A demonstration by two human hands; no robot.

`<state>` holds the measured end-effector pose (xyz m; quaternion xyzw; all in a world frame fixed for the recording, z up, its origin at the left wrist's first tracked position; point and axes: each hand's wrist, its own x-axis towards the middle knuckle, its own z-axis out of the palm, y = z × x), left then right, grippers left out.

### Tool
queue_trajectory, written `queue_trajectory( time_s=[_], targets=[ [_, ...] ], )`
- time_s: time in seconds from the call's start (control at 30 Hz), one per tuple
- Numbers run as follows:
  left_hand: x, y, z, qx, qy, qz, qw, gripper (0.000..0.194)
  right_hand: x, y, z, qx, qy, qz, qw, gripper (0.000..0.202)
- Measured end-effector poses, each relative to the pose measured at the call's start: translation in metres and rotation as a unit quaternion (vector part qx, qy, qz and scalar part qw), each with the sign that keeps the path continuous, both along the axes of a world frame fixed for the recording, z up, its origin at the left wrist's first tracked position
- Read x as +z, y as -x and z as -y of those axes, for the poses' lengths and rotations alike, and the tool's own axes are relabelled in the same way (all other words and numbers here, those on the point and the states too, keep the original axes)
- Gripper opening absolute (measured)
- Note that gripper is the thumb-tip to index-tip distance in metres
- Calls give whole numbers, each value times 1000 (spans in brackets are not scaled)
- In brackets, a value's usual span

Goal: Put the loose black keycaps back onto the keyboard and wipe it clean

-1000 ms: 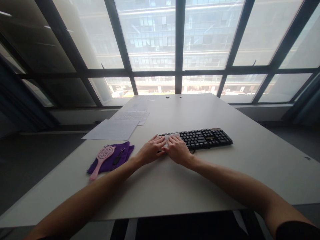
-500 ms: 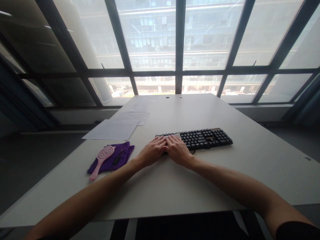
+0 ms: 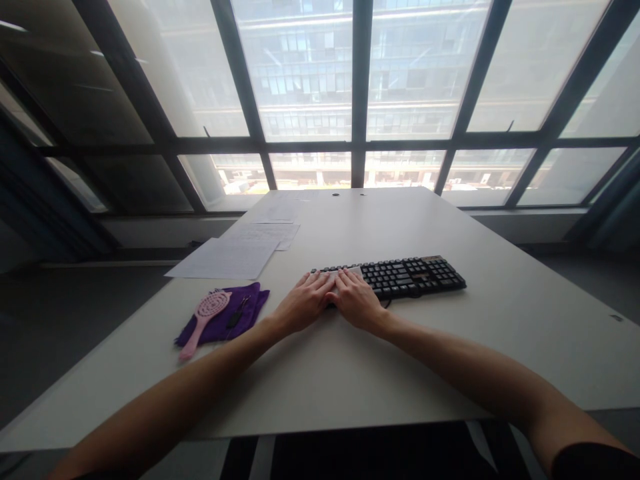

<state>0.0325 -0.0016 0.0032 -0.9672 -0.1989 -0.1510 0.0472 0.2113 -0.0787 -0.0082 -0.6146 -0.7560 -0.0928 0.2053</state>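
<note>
A black keyboard (image 3: 415, 277) lies across the middle of the white table. Over its left end is a thin white piece, perhaps paper or a wipe (image 3: 357, 271), mostly hidden beneath my fingers. My left hand (image 3: 306, 301) rests flat on the keyboard's left end, fingers stretched forward. Beside it, my right hand (image 3: 354, 298) lies flat on the white piece, fingers also extended, and the two thumbs meet. Whatever is under my palms cannot be seen. A cable shows just below the keyboard, near my right wrist.
To the left, a pink hairbrush (image 3: 207, 313) and a small dark object (image 3: 235, 316) lie on a folded purple cloth (image 3: 255, 300). Sheets of paper (image 3: 225, 259) spread along the left side of the white table (image 3: 380, 380). Large windows rise beyond its far end.
</note>
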Motion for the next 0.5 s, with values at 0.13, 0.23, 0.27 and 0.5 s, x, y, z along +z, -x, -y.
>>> queue_trajectory(
  time_s=[0.13,0.23,0.27,0.5],
  targets=[
    [-2,-1,0,21,-5,-9,1000,48,0,0,0,-1,-6,5,1000,62],
    [-3,-1,-1,21,-1,-4,1000,48,0,0,0,-1,-8,5,1000,62],
    [-4,-1,-2,18,0,0,1000,48,0,0,0,-2,-7,4,1000,61],
    [-6,-1,-6,-24,-2,32,999,47,1,0,1,0,-3,-3,1000,61]
  ],
)
